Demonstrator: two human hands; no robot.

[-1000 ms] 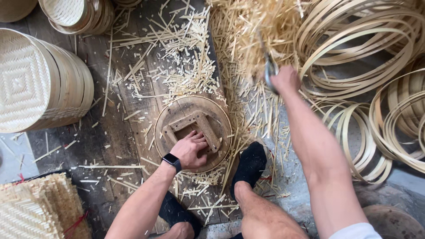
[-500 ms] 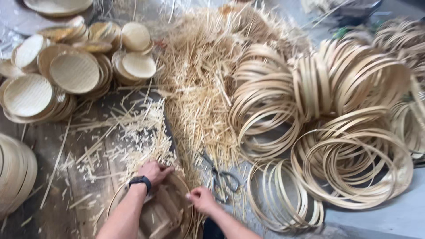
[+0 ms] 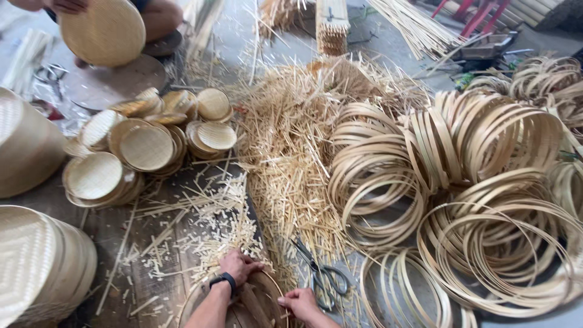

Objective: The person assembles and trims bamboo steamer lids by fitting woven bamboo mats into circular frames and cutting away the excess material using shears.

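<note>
Work piece: round wooden form (image 3: 246,304) with a thin bamboo rim, at the bottom edge of the view, between the person's forearms.
Left hand: left hand (image 3: 238,265), smartwatch (image 3: 225,280) on the wrist, lies fingers curled on the form's upper left rim, pressing down.
Right hand: right hand (image 3: 299,302) grips the rim at the right side; the two hands are apart, on opposite edges.
Nearby: scissors (image 3: 322,271) lie just beside the right hand, untouched; bamboo offcuts (image 3: 291,152) heaped beyond; bamboo hoops (image 3: 486,182) to the right; woven lids (image 3: 146,146) stacked to the left.
Technique, as judged: keep both hands opposed and pressure even so the rim seats flush; clear loose splinters from under the form.
Other person: a co-worker holds a woven tray (image 3: 104,30) at top left.
</note>
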